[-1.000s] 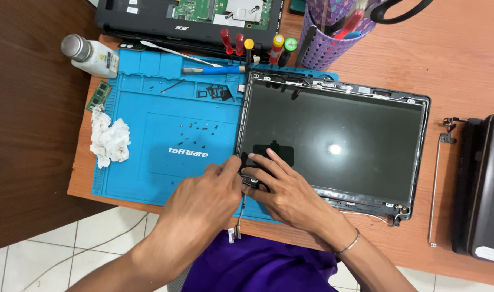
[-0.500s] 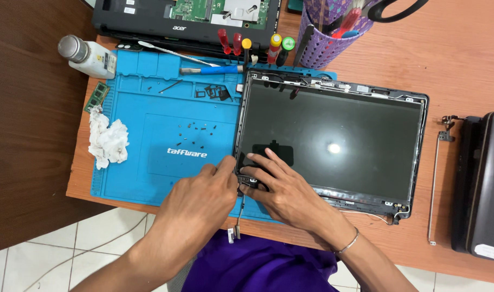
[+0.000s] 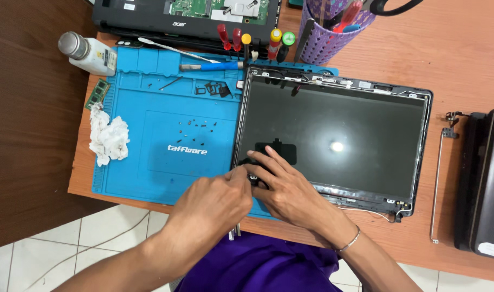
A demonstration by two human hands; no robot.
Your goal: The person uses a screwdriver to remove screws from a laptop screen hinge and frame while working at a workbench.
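Note:
A bare laptop screen panel (image 3: 333, 130) in its dark lid frame lies partly on a blue work mat (image 3: 149, 162). Both of my hands meet at the panel's lower-left corner. My left hand (image 3: 214, 203) is closed around a thin metal tool (image 3: 234, 233). The tool's end sticks out below the palm and its tip is hidden at the corner. My right hand (image 3: 290, 189) rests flat on the corner, with its fingers spread over the frame's edge and a small black part.
Small screws (image 3: 195, 127), a crumpled tissue (image 3: 109, 135) and a blue-handled tool (image 3: 212, 66) lie on the mat. A white bottle (image 3: 87, 52), an opened laptop base (image 3: 182, 16), screwdrivers (image 3: 247, 43) and a purple tool cup (image 3: 333, 32) stand behind. A hinge bracket (image 3: 439, 178) and a black case (image 3: 482, 184) are on the right.
Both hands stay at the panel's lower-left corner with only slight finger movement. The view has shifted a little.

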